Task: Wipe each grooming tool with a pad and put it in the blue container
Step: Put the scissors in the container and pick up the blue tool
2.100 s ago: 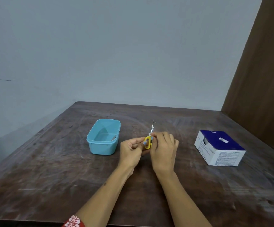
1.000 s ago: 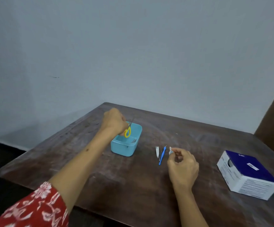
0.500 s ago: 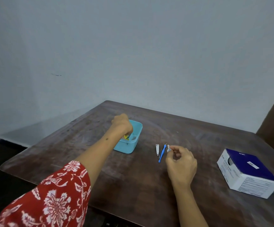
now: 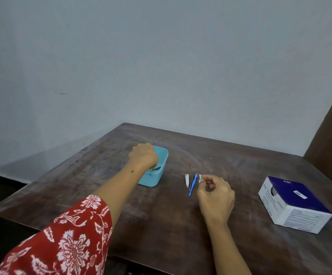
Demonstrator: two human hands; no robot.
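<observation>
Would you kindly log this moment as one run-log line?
left hand: in blue container, over scissors | right hand: pinching pad | on table: nail clipper, blue tool

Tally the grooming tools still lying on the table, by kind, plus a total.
Nail clipper: 1
Thin dark metal pick: 1
Blue-handled tool: 1
Total on the table: 3

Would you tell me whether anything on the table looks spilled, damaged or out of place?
Nothing stands out. The container sits upright with the left hand in it, three small tools lie side by side beside the right hand, which pinches a pad, and the box looks intact.
</observation>
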